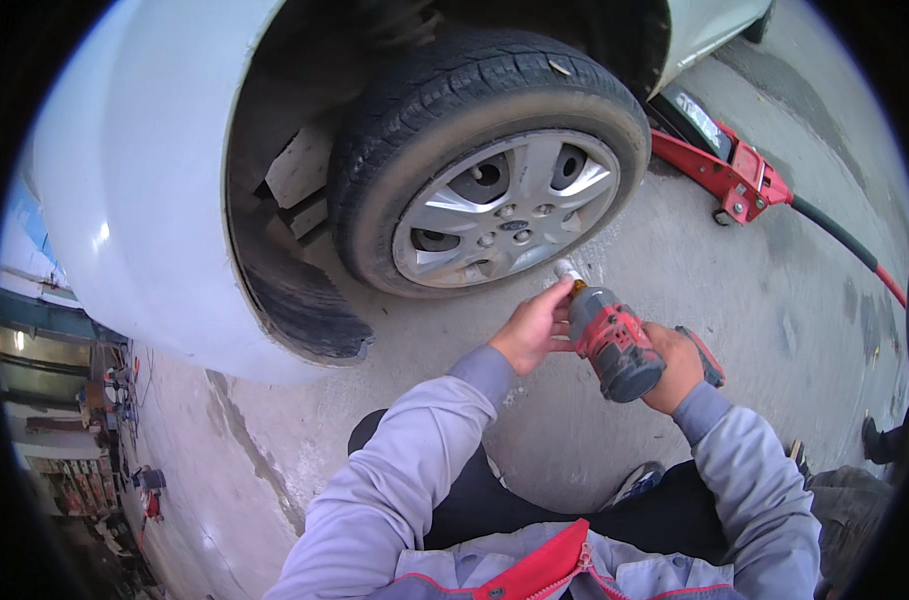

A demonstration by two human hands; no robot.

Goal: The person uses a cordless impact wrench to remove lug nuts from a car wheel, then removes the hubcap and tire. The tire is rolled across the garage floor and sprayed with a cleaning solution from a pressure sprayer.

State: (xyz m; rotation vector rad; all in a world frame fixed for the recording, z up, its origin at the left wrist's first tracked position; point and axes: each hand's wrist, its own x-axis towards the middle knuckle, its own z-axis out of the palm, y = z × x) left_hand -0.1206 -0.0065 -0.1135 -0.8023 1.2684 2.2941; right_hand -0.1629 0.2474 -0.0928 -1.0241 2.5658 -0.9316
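My right hand (675,368) grips the handle of a red and dark grey cordless impact wrench (615,340). The tool's nose points forward, toward the wheel, with a pale socket (567,270) on its tip. At that nose end is my left hand (537,328), its thumb and fingers closed about the socket; the wrench body partly hides the other fingers. Ahead of both hands stands a car wheel (510,215) with a silver spoked cover and several nuts round its centre. The socket is in front of the lower edge of the tyre (395,190), apart from the nuts.
A pale car body (145,200) surrounds the wheel arch at the left. Right of the wheel, a red floor jack (740,180) reaches under the car, its long handle extending right. Tools and shelves (85,470) line the far left. Another person's dark shoe (880,440) shows at the right edge.
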